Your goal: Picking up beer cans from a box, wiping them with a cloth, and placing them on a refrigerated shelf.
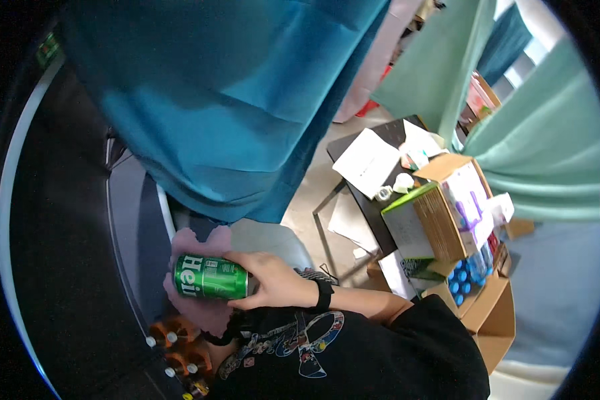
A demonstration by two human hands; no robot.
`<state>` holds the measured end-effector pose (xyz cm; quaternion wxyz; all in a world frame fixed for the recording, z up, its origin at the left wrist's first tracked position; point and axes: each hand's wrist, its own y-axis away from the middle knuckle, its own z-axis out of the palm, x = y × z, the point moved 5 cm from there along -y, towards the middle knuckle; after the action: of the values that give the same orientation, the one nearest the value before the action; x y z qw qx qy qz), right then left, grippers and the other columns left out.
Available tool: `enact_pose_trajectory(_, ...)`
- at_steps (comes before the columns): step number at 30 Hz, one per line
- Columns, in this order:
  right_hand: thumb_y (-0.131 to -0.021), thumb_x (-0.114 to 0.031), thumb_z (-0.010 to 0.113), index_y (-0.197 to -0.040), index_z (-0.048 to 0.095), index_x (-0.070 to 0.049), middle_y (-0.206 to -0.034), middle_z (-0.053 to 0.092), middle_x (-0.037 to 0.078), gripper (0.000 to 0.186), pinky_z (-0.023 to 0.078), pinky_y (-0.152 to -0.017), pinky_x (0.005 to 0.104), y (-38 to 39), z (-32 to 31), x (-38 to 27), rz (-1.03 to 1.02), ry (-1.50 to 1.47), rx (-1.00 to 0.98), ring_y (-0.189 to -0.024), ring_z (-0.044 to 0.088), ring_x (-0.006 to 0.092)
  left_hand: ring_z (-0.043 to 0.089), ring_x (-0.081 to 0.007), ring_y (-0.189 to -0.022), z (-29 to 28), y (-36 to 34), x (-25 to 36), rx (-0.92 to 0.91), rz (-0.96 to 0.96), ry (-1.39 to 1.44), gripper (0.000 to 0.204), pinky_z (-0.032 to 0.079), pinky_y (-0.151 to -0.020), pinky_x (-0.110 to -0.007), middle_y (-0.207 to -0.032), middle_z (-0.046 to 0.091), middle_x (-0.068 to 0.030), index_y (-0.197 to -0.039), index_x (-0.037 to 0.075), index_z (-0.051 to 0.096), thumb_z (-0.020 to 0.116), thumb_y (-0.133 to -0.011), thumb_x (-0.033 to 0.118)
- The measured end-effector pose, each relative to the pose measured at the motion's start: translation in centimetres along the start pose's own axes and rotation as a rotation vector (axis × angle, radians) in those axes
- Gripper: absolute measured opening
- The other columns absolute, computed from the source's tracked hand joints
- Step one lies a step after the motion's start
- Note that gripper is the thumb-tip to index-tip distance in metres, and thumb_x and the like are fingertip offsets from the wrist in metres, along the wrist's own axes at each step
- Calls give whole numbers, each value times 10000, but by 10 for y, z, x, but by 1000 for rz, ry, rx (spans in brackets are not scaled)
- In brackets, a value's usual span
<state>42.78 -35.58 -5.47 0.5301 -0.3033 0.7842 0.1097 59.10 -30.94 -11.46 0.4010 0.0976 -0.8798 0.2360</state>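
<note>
A green drinks can with white lettering lies on its side in front of me. My right hand is closed round its right end, thumb below and fingers above, with a black band at the wrist. Behind and around the can spreads a soft-looking mauve-pink piece, like a cloth or mitt. My left wrist, with a dark band, runs up into its lower edge. The pink piece and the can hide my left hand and its fingers. Several amber bottles with pale caps stand at the lower left, just below the pink piece.
A dark table at the right carries papers and an open cardboard box. Blue-capped bottles sit in another carton. A blue curtain hangs ahead; a black padded surface with a pale edge lies left.
</note>
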Motion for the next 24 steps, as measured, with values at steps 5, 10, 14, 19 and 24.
enact_pose_trajectory(5,-752,-299,727,-1225,443,-18,-1046,589,121,620,469,-817,333,13,-8,14,224,-341,-27,-965,587,231,568,-282,-1014,-17,-20,4,-212,45,70,695,444,-838,-405,-1170,543,-133,-1175,42,475,633,-721,544)
enact_pose_trajectory(10,-852,-352,617,-1272,418,-43,-1007,564,41,557,453,-631,226,33,-7,32,375,-765,-12,-817,542,89,586,-265,-1009,-19,-5,0,-307,611,-517,658,425,-903,-386,-1112,600,-78,-1142,91,540,757,-629,441)
enact_pose_trajectory(14,-905,-411,517,-1226,454,-51,-886,557,4,487,396,-500,168,32,-8,35,519,-1020,2,-665,513,40,589,-252,-1001,-1,-28,37,-502,434,-398,617,424,-909,-384,-1080,608,-75,-1140,81,549,768,-619,330)
enact_pose_trajectory(19,-929,-420,476,-1187,450,-23,-860,559,4,474,411,-482,179,14,-16,43,405,-1100,-24,-672,527,45,592,-236,-994,-1,-71,86,-537,123,412,527,445,-871,-368,-1063,610,-88,-1077,57,588,776,-612,217)
enact_pose_trajectory(24,-838,-495,591,-1278,383,25,-1111,531,97,712,428,-876,285,-20,-27,50,293,-934,70,-996,533,167,632,-240,-836,-2,-104,92,-444,95,314,289,457,-807,-322,-849,646,-91,-928,34,631,727,-673,132)
